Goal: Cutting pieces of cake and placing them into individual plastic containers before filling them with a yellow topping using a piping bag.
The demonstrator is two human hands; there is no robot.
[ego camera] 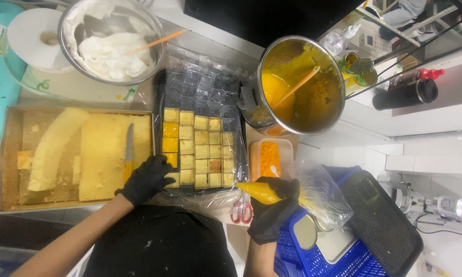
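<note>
Right now the left hand (pixel 147 179), in a black glove, rests its curled fingers on the near left corner of the black tray (pixel 159 92) of small cake squares (pixel 199 149); whether it pinches one I cannot tell. To the right, the right hand (pixel 274 208) is closed firmly around a piping bag (pixel 259 192) of orange filling, tip aimed at the tray's near edge. Left of the tray, a knife (pixel 129 149) lies on sheet cake (pixel 105 154).

Your left hand (pixel 146 179) rests at the compartment tray's (pixel 200 87) near-left corner; cake pan (pixel 8 154) lies left, pot (pixel 300 84) far right.
</note>
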